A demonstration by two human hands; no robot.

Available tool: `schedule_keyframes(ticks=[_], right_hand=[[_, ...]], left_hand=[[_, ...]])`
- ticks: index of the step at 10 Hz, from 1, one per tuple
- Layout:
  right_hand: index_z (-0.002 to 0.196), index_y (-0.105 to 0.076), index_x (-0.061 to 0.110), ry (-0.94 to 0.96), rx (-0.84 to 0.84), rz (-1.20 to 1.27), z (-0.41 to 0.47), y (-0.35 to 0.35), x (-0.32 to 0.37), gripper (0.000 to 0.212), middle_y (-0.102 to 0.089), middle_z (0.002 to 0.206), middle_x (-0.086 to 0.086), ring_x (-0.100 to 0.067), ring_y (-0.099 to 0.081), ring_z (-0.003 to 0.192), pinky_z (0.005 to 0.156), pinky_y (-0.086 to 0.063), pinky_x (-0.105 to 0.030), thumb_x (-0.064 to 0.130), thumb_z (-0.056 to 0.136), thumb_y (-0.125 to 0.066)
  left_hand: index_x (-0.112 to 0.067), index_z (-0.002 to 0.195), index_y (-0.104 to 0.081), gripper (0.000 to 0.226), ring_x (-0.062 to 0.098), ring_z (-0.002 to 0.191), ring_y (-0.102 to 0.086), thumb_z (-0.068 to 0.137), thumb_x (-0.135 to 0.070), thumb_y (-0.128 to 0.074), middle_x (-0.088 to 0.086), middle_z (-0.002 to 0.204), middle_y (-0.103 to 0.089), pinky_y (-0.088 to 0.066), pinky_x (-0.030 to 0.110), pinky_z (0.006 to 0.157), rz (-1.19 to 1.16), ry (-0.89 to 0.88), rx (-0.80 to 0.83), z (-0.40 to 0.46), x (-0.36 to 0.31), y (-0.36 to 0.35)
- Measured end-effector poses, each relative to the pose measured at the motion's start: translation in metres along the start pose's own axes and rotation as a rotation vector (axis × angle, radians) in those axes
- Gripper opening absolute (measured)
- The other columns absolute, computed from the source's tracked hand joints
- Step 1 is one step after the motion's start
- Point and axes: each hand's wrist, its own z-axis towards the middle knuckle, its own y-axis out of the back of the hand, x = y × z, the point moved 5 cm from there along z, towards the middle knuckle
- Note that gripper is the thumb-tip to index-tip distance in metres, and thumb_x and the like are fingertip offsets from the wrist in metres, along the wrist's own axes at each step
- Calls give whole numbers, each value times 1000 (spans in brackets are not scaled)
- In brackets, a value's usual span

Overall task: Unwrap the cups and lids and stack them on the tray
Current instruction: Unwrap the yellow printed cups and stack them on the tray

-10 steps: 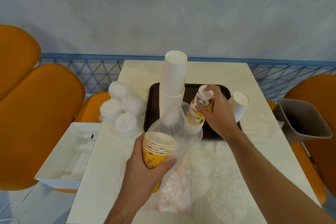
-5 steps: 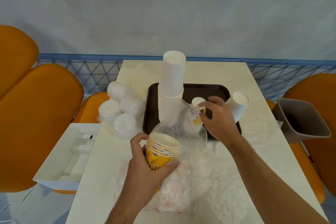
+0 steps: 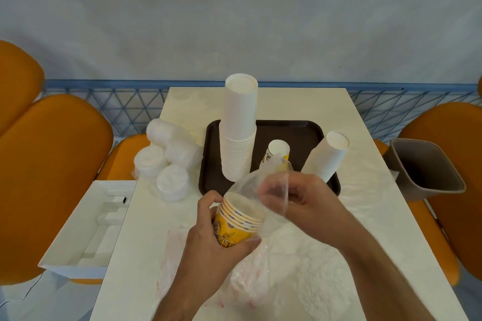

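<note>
Chairs (image 3: 52, 164) with orange backs are standing at the far left, and a white box (image 3: 86, 224) is lying open beside the desk (image 3: 326, 268). Sleeves of white lids (image 3: 167, 161), wrapped in clear plastic, are lying on the desk just left of the brown tray (image 3: 300, 133). A tall stack of white cups (image 3: 238, 128) is standing upside down on the left part of the tray. Nearer the camera, the left hand (image 3: 208, 250) is curling its fingers and thumb around a short stack of yellow cups (image 3: 237, 221), holding it tilted above the desk with the open mouths facing up and to the right. A clear plastic bag (image 3: 260, 185) is draping over the mouth of that stack, and more crumpled wrapping (image 3: 247, 284) is lying on the desk below. A single yellow cup (image 3: 278, 150) is standing upside down on the tray behind the bag. The right hand (image 3: 305, 198) is pinching the loose edge of the bag between thumb and fingers, just right of the yellow stack. A second stack of white cups (image 3: 328, 156) is leaning over the tray's right edge. A grey bin (image 3: 422, 169) is sitting beside the desk at the far right.
</note>
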Motion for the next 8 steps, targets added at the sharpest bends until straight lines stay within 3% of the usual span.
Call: schedule_keyframes(ticks=[2,3,4,5,6,7,8], right_hand=[[108,-75,20,21,223,-111,-2,-11,-1,18,-70,118,9,-5,-62,112,97,-48,-19,21,90,-76],[103,-73,48,-128,347,-176,-8,-18,-29,23,-68,112,26,5,-61,109,102,-48,-22,49,81,-78],[124,-68,24,-132,387,-261,-8,-21,-77,35,-67,126,1,-13,-62,118,107,-49,-45,35,91,-75],[111,-72,5,-67,257,-193,-2,-14,-31,27,-72,112,-11,-24,-67,105,95,-54,-38,21,89,-75],[104,-74,8,-15,219,-148,-5,-12,-12,38,-73,106,-10,-27,-68,101,91,-54,-40,40,83,-72],[89,-76,35,-41,177,-124,1,-13,-21,10,-72,98,-5,-21,-68,95,84,-56,-39,25,89,-77],[72,-70,32,-32,61,48,2,0,-11,17,-71,94,4,-16,-70,94,78,-58,-30,33,79,-86]], left_hand=[[-57,112,-30,81,9,80,-66,65,-31,-90,-16,91,-66,-50,15,64,43,-32,52,1,-10,-9],[-58,113,-29,79,10,83,-67,67,-36,-89,-19,93,-65,-52,17,66,55,-50,75,2,-14,-12],[-58,113,-29,78,10,83,-67,67,-37,-89,-19,93,-65,-53,17,67,54,-48,94,3,-14,-14],[-59,111,-28,80,8,83,-67,66,-36,-90,-19,93,-64,-53,18,67,59,-32,108,3,-14,-16],[-60,113,-26,83,3,88,-66,65,-37,-90,-20,96,-63,-55,18,71,69,-1,116,4,-14,-17],[-59,114,-26,83,5,88,-66,65,-38,-90,-18,97,-64,-56,19,71,78,-9,111,4,-14,-16],[-56,114,-26,81,7,81,-67,68,-33,-88,-20,94,-65,-52,16,66,82,-17,97,3,-14,-13]])
